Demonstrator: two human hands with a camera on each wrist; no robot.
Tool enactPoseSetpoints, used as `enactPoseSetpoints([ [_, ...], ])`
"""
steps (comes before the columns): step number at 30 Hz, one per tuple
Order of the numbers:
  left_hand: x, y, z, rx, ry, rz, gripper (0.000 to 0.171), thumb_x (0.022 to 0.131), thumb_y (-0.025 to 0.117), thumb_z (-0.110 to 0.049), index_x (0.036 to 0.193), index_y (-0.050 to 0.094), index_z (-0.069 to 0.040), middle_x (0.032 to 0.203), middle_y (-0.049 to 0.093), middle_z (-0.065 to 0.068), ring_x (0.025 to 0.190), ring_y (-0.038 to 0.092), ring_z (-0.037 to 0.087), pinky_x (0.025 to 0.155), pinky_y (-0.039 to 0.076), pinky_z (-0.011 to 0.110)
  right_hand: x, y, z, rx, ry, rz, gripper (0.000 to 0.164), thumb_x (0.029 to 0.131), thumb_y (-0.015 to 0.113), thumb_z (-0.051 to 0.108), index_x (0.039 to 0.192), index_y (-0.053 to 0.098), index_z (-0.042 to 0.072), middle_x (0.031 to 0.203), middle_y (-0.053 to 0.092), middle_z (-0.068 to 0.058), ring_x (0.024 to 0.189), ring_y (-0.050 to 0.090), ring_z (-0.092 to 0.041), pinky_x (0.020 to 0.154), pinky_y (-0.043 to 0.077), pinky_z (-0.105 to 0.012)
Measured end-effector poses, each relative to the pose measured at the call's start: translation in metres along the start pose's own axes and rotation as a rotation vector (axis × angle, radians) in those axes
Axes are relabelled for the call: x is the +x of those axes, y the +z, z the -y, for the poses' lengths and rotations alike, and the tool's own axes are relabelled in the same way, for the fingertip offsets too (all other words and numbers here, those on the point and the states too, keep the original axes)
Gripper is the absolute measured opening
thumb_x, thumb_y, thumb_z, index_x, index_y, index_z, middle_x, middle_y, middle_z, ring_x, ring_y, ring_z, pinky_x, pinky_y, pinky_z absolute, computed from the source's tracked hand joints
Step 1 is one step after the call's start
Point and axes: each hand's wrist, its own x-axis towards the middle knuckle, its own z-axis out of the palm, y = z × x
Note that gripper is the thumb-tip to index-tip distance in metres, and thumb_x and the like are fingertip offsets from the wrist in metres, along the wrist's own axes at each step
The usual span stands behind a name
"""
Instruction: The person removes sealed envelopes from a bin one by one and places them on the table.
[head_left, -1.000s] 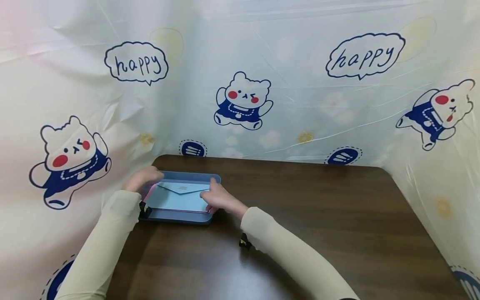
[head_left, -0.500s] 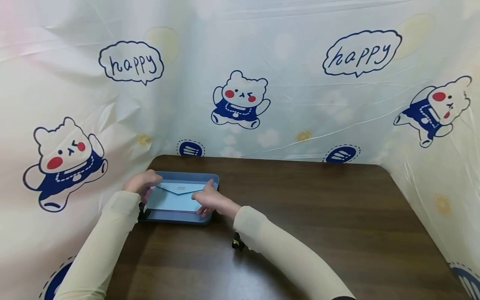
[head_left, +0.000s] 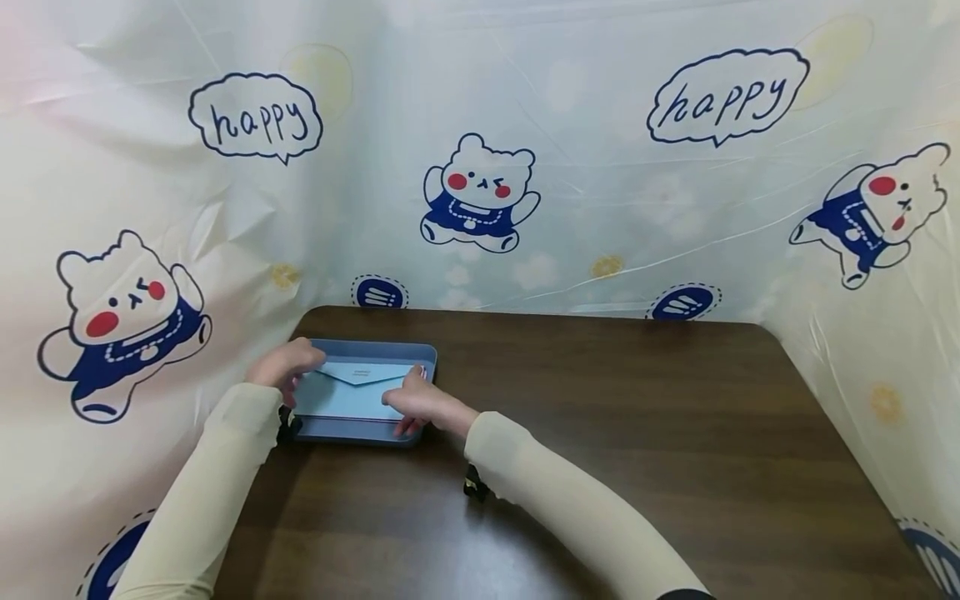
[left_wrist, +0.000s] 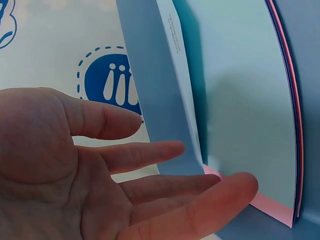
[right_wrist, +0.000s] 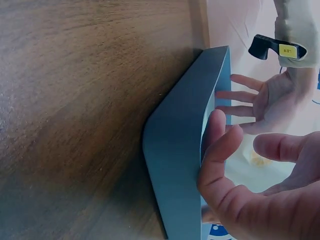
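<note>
The light-blue envelope (head_left: 345, 402) lies flap-up above a pink layer (left_wrist: 276, 212) inside the blue tray (head_left: 348, 429), upon the wooden table (head_left: 615, 433). The left hand (head_left: 285, 364), at the tray's left end, grasps nothing, fingers extended. The right hand (head_left: 426, 402), at the right end, appears ungripped, fingers bent, thumb apart.

The print (head_left: 362, 372) on the envelope (head_left: 341, 402) is too small to read.
</note>
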Motion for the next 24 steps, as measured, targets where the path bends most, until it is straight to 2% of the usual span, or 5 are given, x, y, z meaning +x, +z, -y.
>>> enactPoseSetpoints([
  [5, -0.0011, -0.0002, 0.005, 0.019, 0.003, -0.005, 0.06, 0.102, 0.042, -0.021, 0.146, 0.027, 0.016, 0.107, 0.043, 0.033, 0.078, 0.058, 0.038, 0.068, 0.062, 0.048, 0.0022, -0.0016, -0.0005, -0.023, 0.001, 0.009, 0.092, 0.104, 0.062, 0.019, 0.165, -0.003, -0.003, 0.129, 0.061, -0.026, 0.059, 0.068, -0.023, 0.06, 0.052, -0.038],
  [11, 0.0007, 0.005, 0.0087, -0.049, 0.021, -0.003, 0.055, 0.098, 0.042, -0.018, 0.142, 0.03, 0.013, 0.084, 0.041, 0.021, 0.067, 0.048, 0.029, 0.064, 0.062, 0.051, 0.0053, -0.0029, -0.0056, -0.082, 0.029, 0.03, 0.091, 0.103, 0.061, 0.021, 0.165, -0.002, -0.004, 0.094, 0.069, -0.021, 0.052, 0.064, -0.017, 0.047, 0.034, -0.026],
  [15, -0.0002, 0.0057, 0.0068, -0.085, 0.009, 0.004, 0.07, 0.099, 0.041, -0.018, 0.155, 0.016, 0.014, 0.099, 0.041, 0.029, 0.079, 0.05, 0.036, 0.068, 0.062, 0.053, 0.0054, -0.005, -0.0061, -0.076, 0.025, 0.036, 0.091, 0.103, 0.06, 0.021, 0.165, -0.002, -0.003, 0.101, 0.066, -0.02, 0.054, 0.065, -0.018, 0.047, 0.032, -0.027],
  [19, 0.0016, 0.0043, 0.0054, -0.112, 0.003, 0.029, 0.072, 0.101, 0.041, -0.017, 0.157, 0.009, 0.015, 0.124, 0.032, 0.041, 0.105, 0.049, 0.054, 0.071, 0.062, 0.055, 0.006, -0.0057, -0.0066, -0.078, 0.02, 0.02, 0.09, 0.104, 0.061, 0.021, 0.165, -0.001, -0.004, 0.135, 0.062, -0.024, 0.058, 0.07, -0.02, 0.048, 0.033, -0.027],
  [24, 0.004, 0.0031, 0.006, -0.116, 0.01, 0.048, 0.074, 0.103, 0.041, -0.017, 0.157, 0.005, 0.016, 0.139, 0.026, 0.048, 0.121, 0.041, 0.063, 0.072, 0.062, 0.054, 0.0052, -0.0063, -0.0077, -0.06, 0.008, 0.013, 0.089, 0.103, 0.061, 0.02, 0.165, 0.001, -0.004, 0.163, 0.036, -0.023, 0.064, 0.074, -0.022, 0.049, 0.035, -0.028],
])
